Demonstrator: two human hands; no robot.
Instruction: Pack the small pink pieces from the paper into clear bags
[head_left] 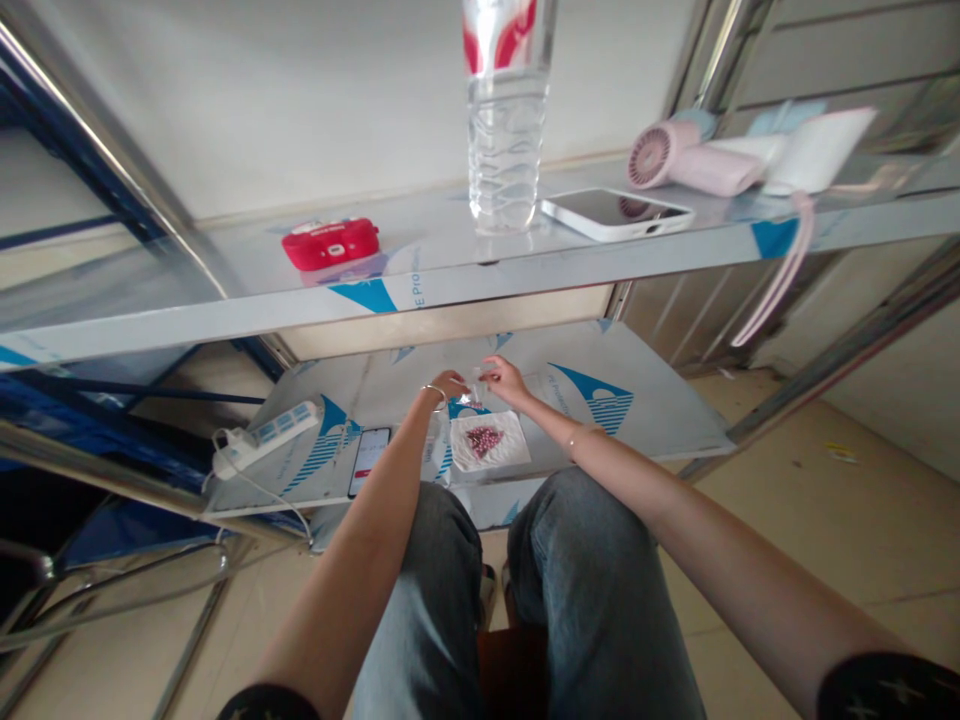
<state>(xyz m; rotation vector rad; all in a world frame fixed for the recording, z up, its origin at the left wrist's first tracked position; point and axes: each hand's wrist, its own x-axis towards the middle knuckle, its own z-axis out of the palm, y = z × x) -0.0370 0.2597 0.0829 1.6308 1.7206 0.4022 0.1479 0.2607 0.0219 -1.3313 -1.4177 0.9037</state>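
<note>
Over the lower shelf, my left hand (pixel 450 385) pinches the edge of a small clear plastic bag (pixel 470 397) with dark red bits in it. My right hand (pixel 505 380) is close by on the bag's right, its fingers closed together; whatever they grip is too small to make out. Just below the hands lies a white cloth or tissue (pixel 463 452), and on it sits a pile of dark red and pink beads (pixel 484 440). A phone with a lit screen (pixel 370 458) rests left of the cloth, under my left forearm.
A white power strip (pixel 270 437) with a cable lies at the lower shelf's left end. The upper shelf (pixel 435 275) crosses above my hands, bearing a red case (pixel 331 244), a water bottle (pixel 506 150), a white phone (pixel 616 213) and a pink handheld fan (pixel 694 165) with a hanging strap.
</note>
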